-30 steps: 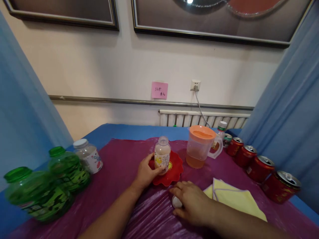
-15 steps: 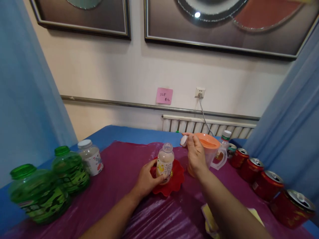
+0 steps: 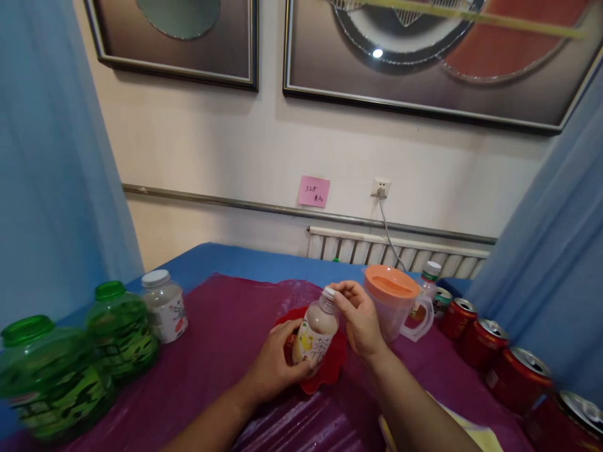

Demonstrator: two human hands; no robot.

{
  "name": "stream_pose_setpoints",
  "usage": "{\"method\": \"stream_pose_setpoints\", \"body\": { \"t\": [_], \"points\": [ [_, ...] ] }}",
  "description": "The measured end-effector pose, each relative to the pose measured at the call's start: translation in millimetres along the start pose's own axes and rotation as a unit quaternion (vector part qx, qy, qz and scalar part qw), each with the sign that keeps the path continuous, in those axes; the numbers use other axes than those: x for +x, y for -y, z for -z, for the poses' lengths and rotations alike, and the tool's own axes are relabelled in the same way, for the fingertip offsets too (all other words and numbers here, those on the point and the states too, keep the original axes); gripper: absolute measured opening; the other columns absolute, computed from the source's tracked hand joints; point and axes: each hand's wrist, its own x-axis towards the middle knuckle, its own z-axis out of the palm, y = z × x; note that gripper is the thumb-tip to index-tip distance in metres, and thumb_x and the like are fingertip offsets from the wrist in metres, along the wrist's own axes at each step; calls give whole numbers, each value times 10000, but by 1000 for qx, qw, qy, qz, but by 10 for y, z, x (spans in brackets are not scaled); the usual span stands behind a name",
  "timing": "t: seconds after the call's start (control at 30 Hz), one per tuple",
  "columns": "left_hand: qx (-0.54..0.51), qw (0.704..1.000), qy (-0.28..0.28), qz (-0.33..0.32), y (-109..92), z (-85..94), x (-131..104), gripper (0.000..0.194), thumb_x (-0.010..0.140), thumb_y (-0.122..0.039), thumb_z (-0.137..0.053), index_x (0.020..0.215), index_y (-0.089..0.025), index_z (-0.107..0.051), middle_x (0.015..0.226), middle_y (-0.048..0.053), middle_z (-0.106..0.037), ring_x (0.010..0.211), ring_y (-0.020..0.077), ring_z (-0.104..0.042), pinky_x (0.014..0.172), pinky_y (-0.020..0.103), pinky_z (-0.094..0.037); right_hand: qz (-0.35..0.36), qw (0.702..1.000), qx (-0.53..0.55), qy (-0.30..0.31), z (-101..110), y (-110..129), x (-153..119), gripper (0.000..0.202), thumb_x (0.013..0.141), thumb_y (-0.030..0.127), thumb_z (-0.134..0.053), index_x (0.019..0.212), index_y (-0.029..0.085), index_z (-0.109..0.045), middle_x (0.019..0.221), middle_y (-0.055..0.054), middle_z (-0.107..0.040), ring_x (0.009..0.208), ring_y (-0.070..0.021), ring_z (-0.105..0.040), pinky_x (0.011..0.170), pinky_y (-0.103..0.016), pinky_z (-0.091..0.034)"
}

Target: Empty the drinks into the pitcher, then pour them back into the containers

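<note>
A clear plastic bottle [image 3: 316, 333] with a white label of yellow fruit and dark characters leans slightly to the right. My left hand [image 3: 277, 358] is wrapped around its lower body. At its mouth sits a white cap [image 3: 328, 293], pinched by the fingers of my right hand [image 3: 360, 317]. Whether the cap is fully seated I cannot tell. Under and behind the bottle lies a red scalloped dish [image 3: 335, 358], partly hidden by the bottle and my left hand. To the right of my right hand stands a clear pitcher [image 3: 390, 317] with an orange lid.
At left stand green plastic jars [image 3: 120, 329] and a white-capped jar [image 3: 164, 307]. Several red cans [image 3: 483, 345] line the right side, near another capped bottle [image 3: 428, 285]. A yellow cloth [image 3: 475, 433] lies under my right forearm. Purple plastic sheeting [image 3: 221, 314] covers the table.
My right hand has brought the white cap from the pitcher's side leftward and down onto the bottle's mouth. The bottle has gone from upright to tilted right. The view has shifted slightly.
</note>
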Motion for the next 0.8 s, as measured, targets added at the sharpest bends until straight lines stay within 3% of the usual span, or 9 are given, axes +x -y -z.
{"method": "stream_pose_setpoints", "body": {
  "t": [0.43, 0.8],
  "points": [
    [-60, 998, 15, -11, 26, 21, 13, 620, 667, -351, -770, 1250, -200, -627, 1227, 93, -727, 1128, 310, -666, 1004, 430, -511, 38, 996, -31, 73, 71, 39, -15, 269, 850, 380, -745, 1061, 215, -719, 1114, -84, -744, 1021, -216, -687, 930, -372, -526],
    [-24, 1000, -2, -4, 29, 23, 19, 629, 668, -370, -771, 1264, -223, -633, 1243, 86, -715, 1135, 310, -653, 1012, 438, -502, 111, 977, -158, 91, 65, 104, -47, 232, 938, 358, -628, 1107, 223, -714, 1179, -78, -715, 1118, -220, -636, 1000, -380, -476]
  ]
}}
